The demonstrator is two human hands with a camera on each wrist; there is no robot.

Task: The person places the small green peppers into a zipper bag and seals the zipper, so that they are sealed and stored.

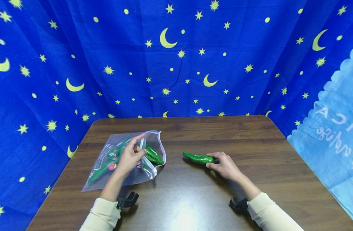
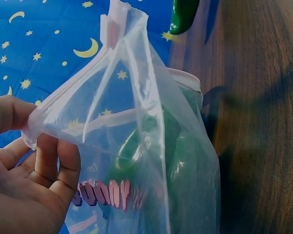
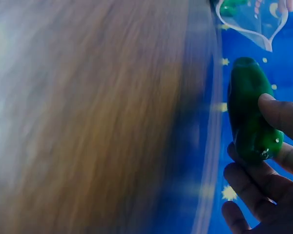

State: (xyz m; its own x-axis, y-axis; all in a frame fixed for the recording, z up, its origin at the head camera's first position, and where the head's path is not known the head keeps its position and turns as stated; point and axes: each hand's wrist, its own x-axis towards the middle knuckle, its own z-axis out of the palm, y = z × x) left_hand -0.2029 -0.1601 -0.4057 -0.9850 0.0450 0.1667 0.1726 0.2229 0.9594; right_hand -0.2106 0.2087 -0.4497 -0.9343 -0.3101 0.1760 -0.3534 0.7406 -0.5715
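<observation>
A clear zip bag [image 1: 107,154] with a white zip edge lies at the left of the table, its mouth held apart and facing right. My left hand [image 1: 131,157] pinches the near upper edge of that mouth between thumb and fingers. Several green peppers [image 1: 154,154] are inside, partly hidden by the hand and the bag's print. To the right, my right hand [image 1: 225,164] grips one end of a shiny green chili pepper [image 1: 198,158]; its narrower tip points left toward the bag. The right wrist view shows thumb and fingers around this pepper [image 3: 254,112].
The brown wooden table [image 1: 222,134] has a blue curtain [image 1: 188,64] with moons and stars behind it and on both sides. A light blue cloth [image 1: 338,112] with lettering hangs at the right. Black bands [image 1: 127,200] sit on both wrists.
</observation>
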